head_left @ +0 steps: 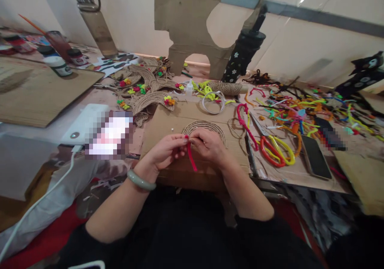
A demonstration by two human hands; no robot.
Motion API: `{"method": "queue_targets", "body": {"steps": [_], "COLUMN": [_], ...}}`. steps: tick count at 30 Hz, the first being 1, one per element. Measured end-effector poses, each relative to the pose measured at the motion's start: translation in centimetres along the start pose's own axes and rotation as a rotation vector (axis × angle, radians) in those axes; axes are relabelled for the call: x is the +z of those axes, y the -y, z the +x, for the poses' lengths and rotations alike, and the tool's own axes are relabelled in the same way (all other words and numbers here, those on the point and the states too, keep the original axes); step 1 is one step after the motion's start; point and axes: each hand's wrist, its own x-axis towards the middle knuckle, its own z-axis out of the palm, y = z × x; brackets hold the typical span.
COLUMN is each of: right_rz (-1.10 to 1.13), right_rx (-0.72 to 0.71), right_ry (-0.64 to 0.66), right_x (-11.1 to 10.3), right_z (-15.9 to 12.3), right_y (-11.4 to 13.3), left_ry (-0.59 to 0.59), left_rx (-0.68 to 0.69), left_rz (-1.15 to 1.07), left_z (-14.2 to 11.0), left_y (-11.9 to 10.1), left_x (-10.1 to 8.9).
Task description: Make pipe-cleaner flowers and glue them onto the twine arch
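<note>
The left hand (170,149) and the right hand (209,144) are brought close together over a flat brown cardboard sheet (159,135) on the pinkish, littered desk (286,175). Item in hand: a short, thin crimson-pink fuzzy strip (192,158). The fingers of the left hand are pinching the strip near its upper end. The fingers of the right hand are bent and drawn together beside that same end; whether they grip the strip as well cannot be told. The lower part of the strip hangs free between the hands, slanting down toward the person; contact with the cardboard sheet cannot be confirmed. A smooth pale green bangle (141,181) is worn on the left wrist.

Directly behind the right hand, an arch of concentric brown twine rows (220,132) lies flat on the cardboard sheet, partly hidden by that hand. Farther back on the sheet is a pale, narrow ring-shaped roll (213,112). To the right of the arch lies a longer twisted crimson-pink strand (246,127). Beside the strand are metal scissors (259,125) with orange-red and yellow handle loops, and to the right of these a dark-screened phone (316,157). Toward the back left, several brown twine arches with small multicoloured flowers (150,101) are heaped together.
</note>
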Motion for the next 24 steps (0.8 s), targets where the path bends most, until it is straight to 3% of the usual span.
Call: {"method": "queue_targets", "body": {"steps": [4, 10, 15, 18, 24], "right_rz": [0.035, 0.079, 0.300, 0.417, 0.474], "right_rx": [-0.050, 0.062, 0.195, 0.256, 0.193], "right_ry": [-0.019, -0.055, 0.131, 0.144, 0.186], "right_x": [0.5, 0.2, -0.7, -0.8, -0.9], "right_z": [0.1, 0.2, 0.1, -0.1, 0.0], "right_y": [-0.3, -0.5, -0.7, -0.8, -0.5], "left_ry": [0.071, 0.041, 0.043, 0.059, 0.110], "left_rx": [-0.055, -0.030, -0.031, -0.048, -0.101], "left_rz": [-0.101, -0.126, -0.107, -0.119, -0.157], "left_z": [0.2, 0.2, -0.2, -0.3, -0.4], "left_y": [0.6, 0.9, 0.7, 0.6, 0.5], "left_x": [-0.4, 0.2, 0.7, 0.5, 0.0]}}
